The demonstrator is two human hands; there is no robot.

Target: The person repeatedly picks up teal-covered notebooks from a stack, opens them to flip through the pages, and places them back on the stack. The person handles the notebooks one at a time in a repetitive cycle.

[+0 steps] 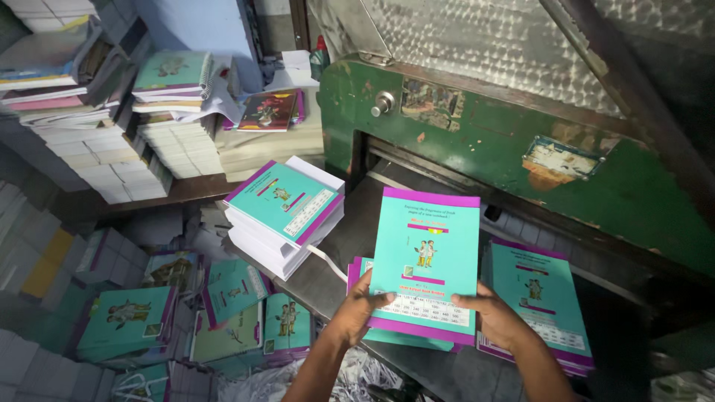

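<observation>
A teal booklet (426, 257) with purple bands at top and bottom is lifted upright in front of me. My left hand (356, 311) grips its lower left edge and my right hand (495, 316) grips its lower right corner. Beneath it lies another teal booklet (359, 272) on the grey metal bed (328, 286) of a green cutting machine (477, 138). A second stack of teal booklets (540, 298) rests on the bed just right of my right hand.
A thick pile of booklets (284, 212) sits at the bed's left corner. Many teal booklets (223, 316) lie scattered on the floor at lower left. Shelves at upper left carry tall paper stacks (112, 160). Paper offcuts (268, 383) lie below.
</observation>
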